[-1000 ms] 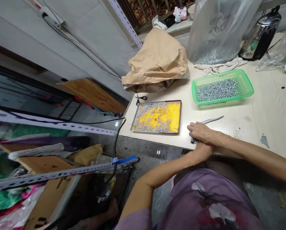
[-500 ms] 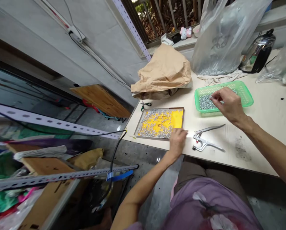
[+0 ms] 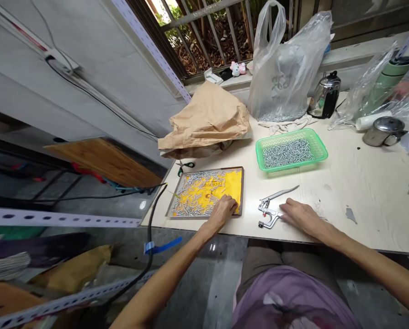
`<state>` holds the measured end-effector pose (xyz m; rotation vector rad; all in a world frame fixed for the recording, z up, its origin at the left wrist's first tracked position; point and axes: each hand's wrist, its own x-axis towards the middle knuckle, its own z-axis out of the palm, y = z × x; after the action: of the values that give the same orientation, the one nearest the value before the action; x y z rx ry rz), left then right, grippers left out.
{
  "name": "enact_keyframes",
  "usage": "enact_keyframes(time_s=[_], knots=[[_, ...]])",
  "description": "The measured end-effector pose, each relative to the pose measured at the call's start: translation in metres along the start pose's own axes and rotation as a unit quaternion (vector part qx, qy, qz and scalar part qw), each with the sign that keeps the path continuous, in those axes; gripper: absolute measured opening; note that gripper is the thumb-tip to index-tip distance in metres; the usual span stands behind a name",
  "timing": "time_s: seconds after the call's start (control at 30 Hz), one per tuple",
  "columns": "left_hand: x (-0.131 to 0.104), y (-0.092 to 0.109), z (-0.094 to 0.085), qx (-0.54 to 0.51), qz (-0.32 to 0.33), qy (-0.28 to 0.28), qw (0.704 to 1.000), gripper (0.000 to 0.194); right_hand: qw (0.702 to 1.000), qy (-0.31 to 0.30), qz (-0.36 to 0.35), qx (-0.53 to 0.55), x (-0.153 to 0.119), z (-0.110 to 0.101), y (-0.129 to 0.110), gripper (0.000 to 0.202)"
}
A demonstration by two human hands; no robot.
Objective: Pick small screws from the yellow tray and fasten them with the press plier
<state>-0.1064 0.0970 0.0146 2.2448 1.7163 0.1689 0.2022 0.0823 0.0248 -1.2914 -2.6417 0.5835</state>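
My left hand (image 3: 223, 209), fingers curled together, is at the front right corner of a shallow tray (image 3: 242, 187). Small elongated silver pieces (image 3: 192, 203) lie scattered over the tray's yellow bottom; whatever the left fingertips may hold is hidden. To the right, a pair of silver pliers (image 3: 270, 214) with a C-shaped jaw and a spring lies flat on the table. My right hand (image 3: 302, 217) closes over its lower handle, covering most of it. Behind the pliers stands a green plastic basket (image 3: 319, 153) holding many small silver metal pieces (image 3: 288, 153).
Green-handled scissors (image 3: 185, 167) lie behind the tray, near a crumpled brown paper bag (image 3: 207, 119). Farther back are a clear plastic bag (image 3: 283, 77), a kettle (image 3: 325, 96) and a metal cup (image 3: 384, 131). A black cable (image 3: 150, 233) hangs by the table's left edge.
My right hand has left the basket and come down to the pliers' handle. My left hand has shifted slightly left, over the tray's corner. The camera view has turned to the right.
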Motion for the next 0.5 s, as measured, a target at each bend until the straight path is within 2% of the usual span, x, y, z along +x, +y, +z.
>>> enact_keyframes(time_s=[0.07, 0.13, 0.2, 0.3, 0.37, 0.5], knots=[[-0.002, 0.012, -0.004, -0.049, -0.036, 0.035, 0.998, 0.014, 0.999, -0.033, 0.012, -0.023, 0.0, 0.007, -0.004, 0.017], [-0.004, 0.031, -0.005, -0.147, -0.082, 0.05, 0.984, 0.011, 0.997, -0.049, 0.015, -0.049, 0.002, 0.009, -0.007, 0.012], [-0.005, 0.052, -0.002, -0.273, -0.137, 0.021, 0.952, 0.01, 0.994, -0.065, 0.007, -0.083, 0.005, 0.008, -0.008, 0.013], [-0.003, 0.08, 0.009, -0.412, -0.218, -0.051, 0.883, 0.012, 0.989, -0.092, -0.001, -0.116, 0.006, 0.004, -0.007, 0.02], [-0.001, 0.09, 0.015, -0.441, -0.256, -0.086, 0.856, 0.012, 0.988, -0.096, 0.001, -0.122, 0.005, 0.001, -0.005, 0.025], [0.002, 0.097, 0.023, -0.428, -0.293, -0.122, 0.846, 0.016, 0.988, -0.093, -0.001, -0.123, 0.002, -0.003, -0.002, 0.022]])
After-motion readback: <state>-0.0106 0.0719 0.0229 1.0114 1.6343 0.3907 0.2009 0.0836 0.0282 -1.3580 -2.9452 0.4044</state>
